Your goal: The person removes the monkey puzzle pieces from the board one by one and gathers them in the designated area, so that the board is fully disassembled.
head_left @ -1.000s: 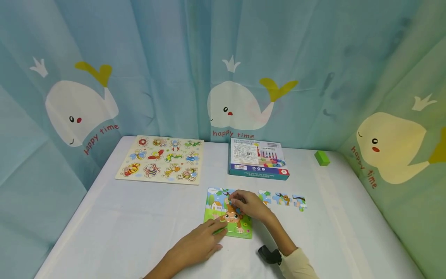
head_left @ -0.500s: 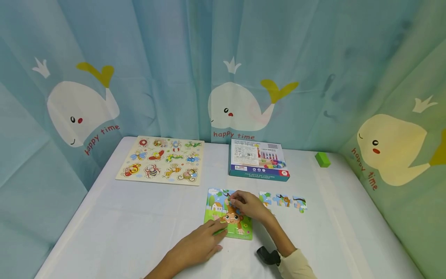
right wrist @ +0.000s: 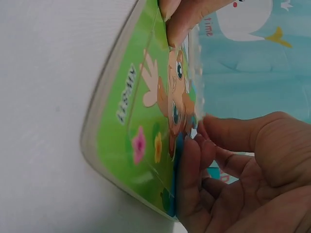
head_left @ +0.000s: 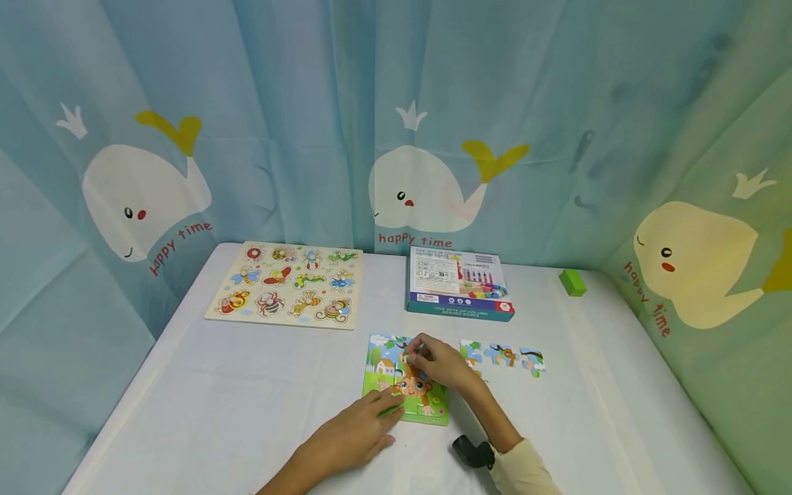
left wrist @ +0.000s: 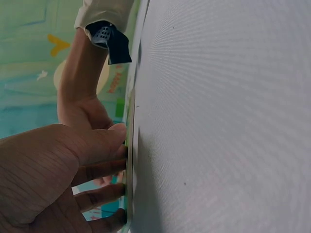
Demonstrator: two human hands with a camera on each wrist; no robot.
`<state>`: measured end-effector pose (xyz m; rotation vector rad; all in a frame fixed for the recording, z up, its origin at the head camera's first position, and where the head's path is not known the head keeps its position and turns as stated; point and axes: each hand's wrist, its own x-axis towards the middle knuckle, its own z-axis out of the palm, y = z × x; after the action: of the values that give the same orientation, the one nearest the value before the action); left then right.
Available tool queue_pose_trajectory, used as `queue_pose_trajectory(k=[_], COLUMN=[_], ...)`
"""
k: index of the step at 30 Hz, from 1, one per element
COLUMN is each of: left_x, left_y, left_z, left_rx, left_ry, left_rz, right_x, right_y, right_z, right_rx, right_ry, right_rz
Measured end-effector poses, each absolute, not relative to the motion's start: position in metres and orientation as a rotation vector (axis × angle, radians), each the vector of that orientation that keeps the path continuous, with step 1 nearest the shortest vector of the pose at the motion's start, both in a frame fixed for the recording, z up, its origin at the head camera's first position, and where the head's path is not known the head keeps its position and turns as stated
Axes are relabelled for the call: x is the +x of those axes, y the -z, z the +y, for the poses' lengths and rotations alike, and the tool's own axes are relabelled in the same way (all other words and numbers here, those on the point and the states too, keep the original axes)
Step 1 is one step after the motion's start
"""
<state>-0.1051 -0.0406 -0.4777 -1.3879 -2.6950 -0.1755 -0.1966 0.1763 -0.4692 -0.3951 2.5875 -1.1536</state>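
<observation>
A square monkey jigsaw puzzle point(head_left: 436, 416) with a green border lies on the white table. My left hand point(head_left: 354, 432) rests on its near left edge, fingers extended; the left wrist view shows those fingertips touching the board's rim. Over the puzzle's upper right, my right hand point(head_left: 447, 366) pinches a small jigsaw piece point(right wrist: 194, 120) between thumb and fingers, low against the board. Most of that piece is hidden by the fingers. Right of the puzzle lie loose jigsaw pieces point(head_left: 502, 355) in a row, with another partly covered by the right hand.
A wooden insect peg puzzle point(head_left: 287, 283) lies at the back left. Behind the jigsaw is a flat toy box point(head_left: 459, 283). A green block point(head_left: 572, 282) sits at the far right. A whale-print curtain point(head_left: 322, 124) surrounds the table. A black device point(head_left: 473, 452) hangs at the right wrist.
My right hand shifts very slightly over the same part of the puzzle, and its wrist device moves a little to the left. The left hand stays in place.
</observation>
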Motion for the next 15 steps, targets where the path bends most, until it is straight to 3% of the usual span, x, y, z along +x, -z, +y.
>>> queue_pose_trajectory(k=[15], left_x=[-0.1046], left_y=[0.4774], left_z=[-0.04], left_rx=[-1.398], left_ry=[0.186], left_rz=[-2.7], right_x=[-0.1963], right_y=[0.4735], right_z=[0.1772], right_rx=[-0.442], right_ry=[1.108], right_rz=[2.683])
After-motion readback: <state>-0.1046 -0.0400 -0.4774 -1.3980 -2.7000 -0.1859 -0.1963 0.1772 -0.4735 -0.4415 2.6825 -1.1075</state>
